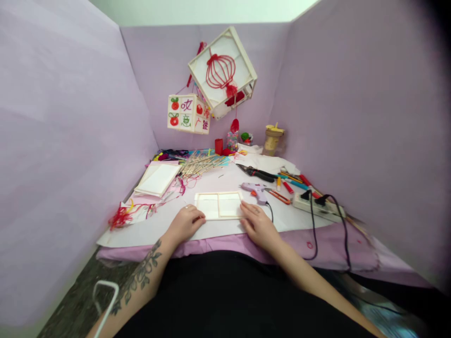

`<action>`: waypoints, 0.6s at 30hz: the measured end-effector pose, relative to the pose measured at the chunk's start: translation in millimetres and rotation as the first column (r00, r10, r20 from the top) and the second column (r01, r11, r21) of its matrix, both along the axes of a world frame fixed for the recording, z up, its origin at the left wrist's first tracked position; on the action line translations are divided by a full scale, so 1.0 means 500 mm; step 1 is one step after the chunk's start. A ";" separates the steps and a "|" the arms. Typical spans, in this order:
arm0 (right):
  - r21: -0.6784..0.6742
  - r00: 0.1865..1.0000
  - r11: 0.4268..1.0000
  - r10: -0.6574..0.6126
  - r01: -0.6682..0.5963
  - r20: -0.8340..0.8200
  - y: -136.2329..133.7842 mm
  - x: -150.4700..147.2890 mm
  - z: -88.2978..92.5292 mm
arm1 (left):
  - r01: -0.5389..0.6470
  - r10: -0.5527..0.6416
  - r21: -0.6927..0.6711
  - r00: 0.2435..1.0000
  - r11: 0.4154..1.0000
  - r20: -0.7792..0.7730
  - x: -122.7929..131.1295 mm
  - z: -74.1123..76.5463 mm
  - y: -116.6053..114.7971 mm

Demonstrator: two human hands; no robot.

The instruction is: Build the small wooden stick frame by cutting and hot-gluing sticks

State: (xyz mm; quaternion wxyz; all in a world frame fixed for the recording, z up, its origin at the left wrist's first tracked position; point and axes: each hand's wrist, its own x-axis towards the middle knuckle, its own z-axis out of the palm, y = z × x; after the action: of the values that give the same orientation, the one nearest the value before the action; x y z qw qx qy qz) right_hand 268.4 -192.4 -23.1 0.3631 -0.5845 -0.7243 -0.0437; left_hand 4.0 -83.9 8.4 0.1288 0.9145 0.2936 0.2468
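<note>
A flat wooden stick frame backed with white paper (219, 205) lies on the white sheet near the table's front edge. My left hand (184, 223) rests at the frame's lower left corner, fingers curled down onto its edge. My right hand (258, 225) lies at the frame's right end, fingers stretched forward and pressing on its side. Neither hand lifts the frame. A lilac glue gun (256, 191) lies just beyond my right hand, its black cord running past my wrist.
A stack of finished paper panels (158, 179) sits at the left, red string (121, 217) beside it. Loose wooden sticks (201, 165), pliers (256, 173), coloured pens (291, 180) and a power strip (319, 207) lie behind and right. Two paper lanterns (222, 71) hang above. Lilac walls enclose the table.
</note>
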 end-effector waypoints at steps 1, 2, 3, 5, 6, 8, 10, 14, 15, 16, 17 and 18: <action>0.017 0.997 1.000 -0.021 0.023 -0.073 0.000 0.007 -0.003 | 0.003 -0.003 -0.004 1.000 1.000 0.003 0.000 0.000 0.001; 0.027 0.987 0.998 -0.051 0.055 -0.153 0.000 0.013 -0.005 | 0.007 -0.007 -0.004 1.000 1.000 0.006 0.001 -0.001 0.001; 0.030 0.971 0.996 -0.080 0.089 -0.227 0.000 0.018 -0.006 | 0.011 -0.011 -0.003 1.000 1.000 0.010 0.001 -0.001 0.002; 0.036 0.947 0.992 -0.100 0.117 -0.306 -0.001 0.024 -0.005 | 0.015 -0.015 -0.002 1.000 1.000 0.019 0.001 -0.001 0.002; 0.048 0.952 0.994 -0.076 0.094 -0.295 -0.003 0.024 -0.003 | 0.016 -0.016 -0.003 1.000 1.000 0.022 0.000 -0.001 0.001; 0.072 0.983 0.997 0.012 0.001 -0.181 -0.006 0.018 0.002 | 0.025 -0.025 -0.006 0.999 1.000 0.023 0.000 0.001 0.000; 0.041 0.996 0.995 0.092 -0.092 -0.007 -0.010 0.006 0.008 | 0.031 -0.031 -0.007 0.999 0.999 0.021 -0.001 0.003 -0.001; -0.112 0.963 0.987 0.142 -0.119 0.231 -0.016 -0.017 0.019 | 0.034 -0.034 -0.005 0.999 0.999 0.013 0.001 0.007 -0.002; -0.145 0.957 0.984 0.142 -0.108 0.253 -0.017 -0.020 0.022 | 0.034 -0.034 -0.006 0.999 0.999 0.012 0.002 0.008 -0.002; -0.172 0.954 0.980 0.139 -0.095 0.265 -0.017 -0.022 0.025 | 0.034 -0.034 -0.006 0.999 0.999 0.010 0.003 0.008 -0.003; -0.195 0.953 0.977 0.136 -0.085 0.269 -0.017 -0.023 0.028 | 0.034 -0.034 -0.006 0.999 0.999 0.009 0.003 0.008 -0.003; -0.212 0.953 0.974 0.135 -0.078 0.270 -0.017 -0.023 0.031 | 0.035 -0.035 -0.005 0.999 0.999 0.009 0.004 0.008 -0.004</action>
State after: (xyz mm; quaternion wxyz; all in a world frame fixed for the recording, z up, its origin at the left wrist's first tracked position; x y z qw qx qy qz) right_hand 256.8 -200.8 -7.5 0.1975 -0.5657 -0.7999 -0.0344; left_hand 5.9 -85.9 12.3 0.1367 0.9181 0.2776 0.2477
